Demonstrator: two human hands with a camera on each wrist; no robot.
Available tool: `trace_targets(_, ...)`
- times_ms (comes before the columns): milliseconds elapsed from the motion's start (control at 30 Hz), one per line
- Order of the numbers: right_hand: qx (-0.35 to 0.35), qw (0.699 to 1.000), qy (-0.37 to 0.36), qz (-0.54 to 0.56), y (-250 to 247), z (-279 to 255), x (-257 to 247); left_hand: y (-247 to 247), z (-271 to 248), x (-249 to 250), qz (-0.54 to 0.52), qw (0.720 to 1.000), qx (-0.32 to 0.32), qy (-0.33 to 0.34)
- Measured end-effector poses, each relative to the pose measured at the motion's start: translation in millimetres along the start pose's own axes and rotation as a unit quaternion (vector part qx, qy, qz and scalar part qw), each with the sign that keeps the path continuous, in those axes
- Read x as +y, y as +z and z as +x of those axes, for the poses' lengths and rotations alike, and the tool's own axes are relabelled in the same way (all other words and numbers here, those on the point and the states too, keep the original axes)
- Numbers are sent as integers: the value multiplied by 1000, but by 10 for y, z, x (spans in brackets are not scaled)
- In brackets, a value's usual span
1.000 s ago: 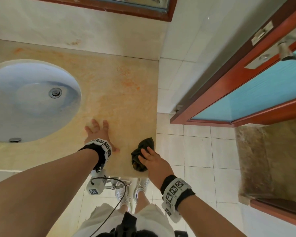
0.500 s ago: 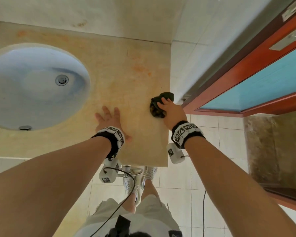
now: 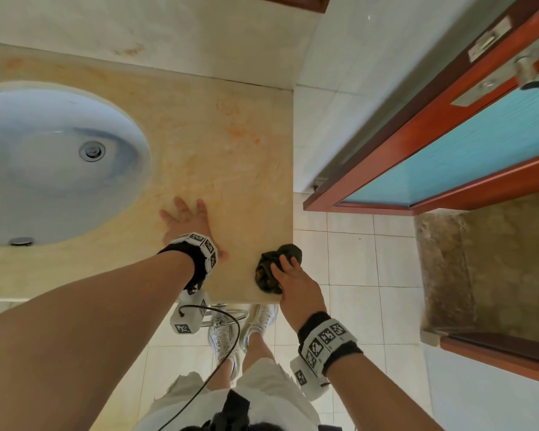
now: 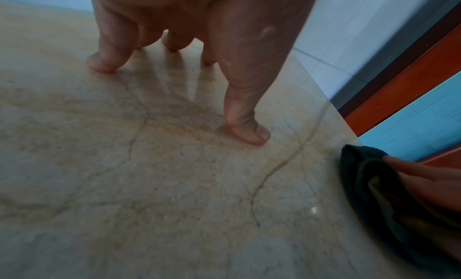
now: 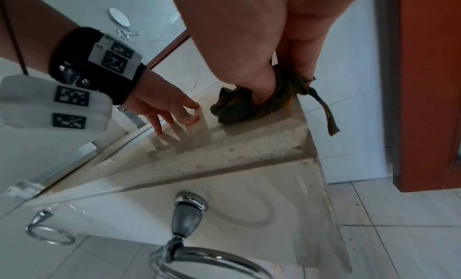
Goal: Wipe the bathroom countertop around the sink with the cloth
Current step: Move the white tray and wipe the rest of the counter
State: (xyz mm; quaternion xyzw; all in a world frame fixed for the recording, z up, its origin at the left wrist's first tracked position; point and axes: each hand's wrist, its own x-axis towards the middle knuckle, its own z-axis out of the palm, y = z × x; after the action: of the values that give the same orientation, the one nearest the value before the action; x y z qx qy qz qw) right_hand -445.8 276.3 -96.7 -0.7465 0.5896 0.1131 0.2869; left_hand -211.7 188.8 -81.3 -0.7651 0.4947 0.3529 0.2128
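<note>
Grip: right hand (image 3: 296,283) bunches the dark cloth (image 3: 273,269) under curled fingers, pressing it down.
Cloth: at the surface (image 3: 231,169) near right corner, a tail hanging over the edge.
Left hand (image 3: 185,223): spread flat, bracing beside the sink (image 3: 59,163).
Advice: keep pressure even; sweep away from the edge toward the orange stains (image 3: 241,135), I'd judge.

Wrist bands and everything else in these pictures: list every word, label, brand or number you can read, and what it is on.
No readable words, brands or numbers.
Left wrist band: black-and-white square code markers only; small characters beside them are too blurred to read.
Right wrist band: code markers only.
Door plate: too small to tell.
</note>
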Motion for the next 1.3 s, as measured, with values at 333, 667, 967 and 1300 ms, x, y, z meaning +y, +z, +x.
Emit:
trace_targets(333,35,999,-6,25,-648,927,89,-4,-24,-10,27,1000,10,7)
trace_targets(667,28,998,-9,48,-134,75,130,42,-86,-113,44,998,37,28)
trace_targets(967,47,993,-13,110,125,-212,189,32,-121,-133,50,997,39,32)
trace_targets(1300,108,974,32,197,-593,779,181,48,-105,-136,40,998,43,33)
